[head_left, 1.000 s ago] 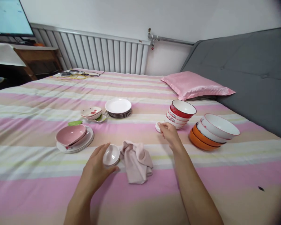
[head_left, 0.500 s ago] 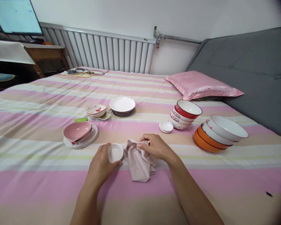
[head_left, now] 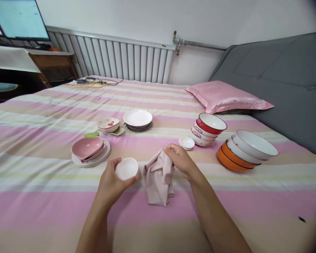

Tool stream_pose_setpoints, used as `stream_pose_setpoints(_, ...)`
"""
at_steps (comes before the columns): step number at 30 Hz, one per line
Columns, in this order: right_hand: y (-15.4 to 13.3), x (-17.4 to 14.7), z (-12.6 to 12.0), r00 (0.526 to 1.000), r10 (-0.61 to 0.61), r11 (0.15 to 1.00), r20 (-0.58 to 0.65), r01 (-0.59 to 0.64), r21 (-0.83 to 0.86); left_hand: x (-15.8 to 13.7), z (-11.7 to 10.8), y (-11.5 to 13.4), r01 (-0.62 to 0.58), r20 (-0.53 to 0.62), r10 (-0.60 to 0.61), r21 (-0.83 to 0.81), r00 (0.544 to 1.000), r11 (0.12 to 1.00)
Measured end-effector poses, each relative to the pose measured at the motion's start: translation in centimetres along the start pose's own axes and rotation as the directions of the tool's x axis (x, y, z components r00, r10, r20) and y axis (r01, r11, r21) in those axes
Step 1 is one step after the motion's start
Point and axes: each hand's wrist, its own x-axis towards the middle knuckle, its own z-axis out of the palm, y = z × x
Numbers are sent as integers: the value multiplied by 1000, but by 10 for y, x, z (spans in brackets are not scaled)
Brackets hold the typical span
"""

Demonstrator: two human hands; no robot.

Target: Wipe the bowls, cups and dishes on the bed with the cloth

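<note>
A small white bowl [head_left: 126, 168] is gripped by my left hand [head_left: 111, 182], thumb along its near right side and fingers round the left. My right hand [head_left: 181, 160] pinches the top of a pale pink cloth [head_left: 159, 179], which hangs in folds just right of the bowl, apart from it. Beyond my right hand lie small white dishes [head_left: 186, 142], stacked. To the left of my left hand, pink bowls [head_left: 86, 147] sit on white plates [head_left: 105, 154].
Farther back on the striped bedspread [head_left: 158, 95] are stacked white plates [head_left: 137, 118] and patterned dishes [head_left: 109, 123]. On the right stand red-and-white bowls [head_left: 210, 124] and large orange and white bowls [head_left: 235, 158]. A pink pillow [head_left: 226, 95] leans near the grey headboard [head_left: 279, 66].
My right hand has raised the cloth and moved slightly right, away from the bowl. My left hand has lifted the bowl a little and tilted it, shifting slightly left.
</note>
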Motion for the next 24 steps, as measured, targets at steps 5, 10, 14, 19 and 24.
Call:
stream_pose_setpoints(5,-16,-9,3,999,38,908,17,-41,418,-11,2,23,207,217,-58,-768,974,606)
stream_pose_setpoints(10,-35,-36,27,992,-123,878,0,109,466,-16,16,36,348,333,-107,-923,937,168)
stream_pose_setpoints(14,-38,-58,57,898,-440,885,-35,440,152,-19,24,37,359,338,-173,-927,925,107)
stream_pose_setpoints(19,-31,-65,78,719,-691,722,-75,683,-112,-22,26,35,284,277,-79,-952,958,117)
stream_pose_setpoints(24,-29,-64,76,740,-662,748,-117,663,-32,-24,28,36,236,273,61,-906,960,351)
